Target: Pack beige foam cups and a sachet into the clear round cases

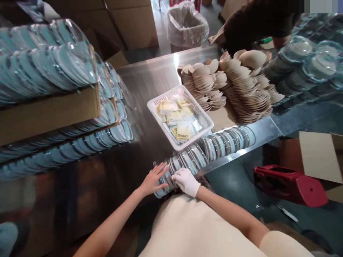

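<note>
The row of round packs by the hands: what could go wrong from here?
The row of round packs lies close to the near edge of the metal table; an outward push might send some off. The white basket stands right beside the row, so a nudge could knock packs out of line. The left hand is bare, the right hand gloved; bare skin may smudge the packs.

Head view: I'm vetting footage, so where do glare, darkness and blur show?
In the head view, glare streaks the metal table beyond the white basket and along the table's near edge; the head view's lower-left corner is dark and soft; in the head view, left hand and gloved right hand read clearly, with small highlights on the row of round pieces.
</note>
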Action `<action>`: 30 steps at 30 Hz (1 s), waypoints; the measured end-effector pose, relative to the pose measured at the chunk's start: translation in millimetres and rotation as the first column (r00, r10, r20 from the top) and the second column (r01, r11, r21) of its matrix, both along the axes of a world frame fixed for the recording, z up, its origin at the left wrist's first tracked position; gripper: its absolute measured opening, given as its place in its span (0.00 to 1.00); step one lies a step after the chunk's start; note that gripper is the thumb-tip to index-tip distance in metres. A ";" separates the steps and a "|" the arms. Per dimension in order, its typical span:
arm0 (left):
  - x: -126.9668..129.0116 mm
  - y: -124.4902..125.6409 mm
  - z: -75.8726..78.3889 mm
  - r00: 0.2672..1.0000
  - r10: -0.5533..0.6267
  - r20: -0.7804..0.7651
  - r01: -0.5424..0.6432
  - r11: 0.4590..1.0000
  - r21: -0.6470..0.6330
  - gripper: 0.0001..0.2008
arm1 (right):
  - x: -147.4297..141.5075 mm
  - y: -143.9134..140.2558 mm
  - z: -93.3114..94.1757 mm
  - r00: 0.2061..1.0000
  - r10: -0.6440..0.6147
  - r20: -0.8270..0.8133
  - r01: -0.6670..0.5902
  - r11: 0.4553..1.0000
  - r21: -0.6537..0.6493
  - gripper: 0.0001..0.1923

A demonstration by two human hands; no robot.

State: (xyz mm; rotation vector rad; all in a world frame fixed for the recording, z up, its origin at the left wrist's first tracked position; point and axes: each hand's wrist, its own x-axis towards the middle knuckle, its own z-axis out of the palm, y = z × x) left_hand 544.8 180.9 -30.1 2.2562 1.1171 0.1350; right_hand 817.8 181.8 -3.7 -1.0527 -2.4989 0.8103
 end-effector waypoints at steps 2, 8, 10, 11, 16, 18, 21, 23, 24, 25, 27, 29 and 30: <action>-0.7 -1.9 1.2 1.000 0.008 -0.023 -0.007 0.999 0.034 0.43 | 48.7 13.8 11.0 0.989 0.034 -0.146 -0.038 0.999 -0.021 0.12; 29.6 26.2 26.0 0.993 0.088 -0.078 -0.061 0.952 0.301 0.26 | 250.2 108.0 25.6 0.849 -0.514 -0.125 0.529 0.834 0.157 0.16; 57.0 48.3 41.0 0.990 0.137 -0.025 -0.117 0.917 0.381 0.25 | 323.9 153.8 31.8 0.730 -0.683 -0.026 0.666 0.704 0.246 0.18; 72.5 59.5 48.1 0.988 0.153 0.011 -0.144 0.902 0.407 0.26 | 360.0 176.8 36.5 0.668 -0.743 0.034 0.704 0.646 0.295 0.20; 139.5 96.8 65.2 0.980 0.166 0.110 -0.198 0.865 0.461 0.29 | 504.5 280.9 69.8 0.489 -0.779 0.392 0.568 0.626 0.535 0.35; 155.0 101.6 63.8 0.984 0.154 0.095 -0.180 0.877 0.445 0.29 | 535.1 321.0 78.3 0.474 -0.730 0.492 0.469 0.682 0.561 0.37; 169.3 104.5 59.7 0.992 0.112 0.058 -0.126 0.906 0.405 0.29 | 554.1 380.5 80.2 0.575 -0.533 0.621 0.290 0.842 0.455 0.35; 176.3 106.6 57.6 0.994 0.106 0.036 -0.112 0.916 0.386 0.29 | 556.7 414.0 77.9 0.654 -0.372 0.659 0.181 0.923 0.341 0.34; 179.7 107.8 56.7 0.993 0.113 0.026 -0.114 0.919 0.378 0.28 | 556.8 427.2 76.7 0.685 -0.312 0.659 0.144 0.944 0.297 0.34; 183.0 109.1 55.9 0.992 0.124 0.016 -0.121 0.921 0.371 0.28 | 556.7 437.5 75.9 0.709 -0.273 0.651 0.121 0.955 0.269 0.34; 189.7 111.2 54.1 0.991 0.136 0.000 -0.127 0.927 0.353 0.27 | 556.9 449.6 75.7 0.730 -0.249 0.636 0.111 0.962 0.250 0.29; 195.4 112.1 52.4 0.989 0.145 -0.010 -0.134 0.933 0.333 0.25 | 558.0 451.0 77.8 0.714 -0.257 0.651 0.124 0.962 0.243 0.20; 197.4 111.9 51.8 0.989 0.150 -0.011 -0.138 0.935 0.326 0.25 | 558.6 448.5 80.3 0.702 -0.261 0.663 0.133 0.962 0.238 0.17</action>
